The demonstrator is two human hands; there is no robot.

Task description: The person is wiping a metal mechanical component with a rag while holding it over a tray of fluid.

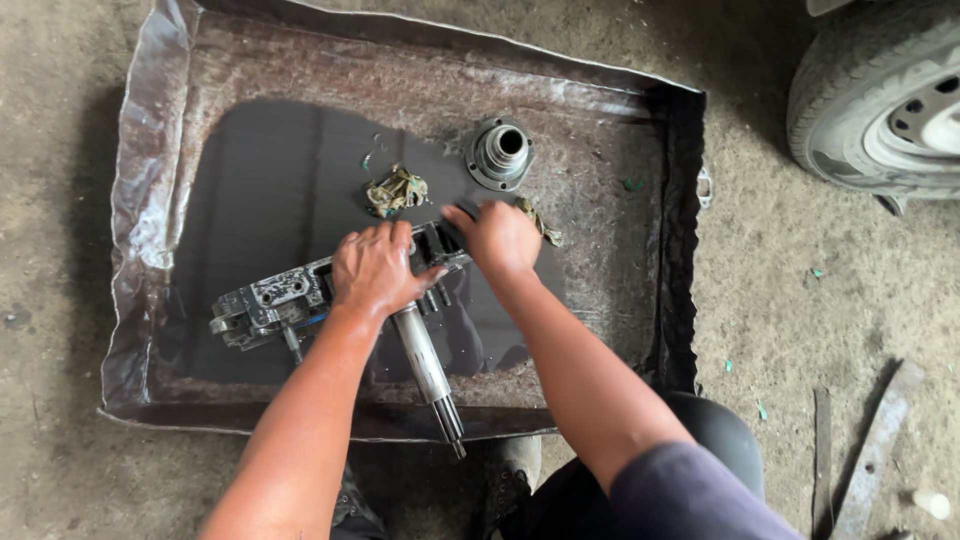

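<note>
Head view, looking straight down at a battered metal tray [150, 200] on a concrete floor [780, 280]. A dark pool of oily liquid [270, 180] covers the tray's left and centre.

Left hand [375, 270] sits palm-down on a grimy metal housing [270, 300], fingers spread and curled over its top near the middle, pressing it down. The housing lies in the pool, running from about 8 o'clock of the tray centre toward the centre. A splined shaft [430, 375] sticks out of it toward 6 o'clock, its tip just over the tray's near rim.

Right hand [500, 238] is at the housing's right end, just at 3 o'clock of the left hand, fingers bent down onto the part (cannot tell whether it grips anything small, the fingertips are hidden).

At 12 o'clock of the right hand, a round flanged metal hub [499, 152] stands on the tray, apart from both hands. A crumpled dirty rag [397, 190] lies at 12 o'clock of the left hand, at the pool edge. A second rag scrap [540, 222] shows just beside the right hand at 3 o'clock.

Off the tray: a vehicle tyre [880, 100] at 2 o'clock of the frame, flat metal strips [870, 450] on the floor at 4 o'clock. The person's dark shoe [505, 480] and knee [720, 430] are at 6 o'clock.
</note>
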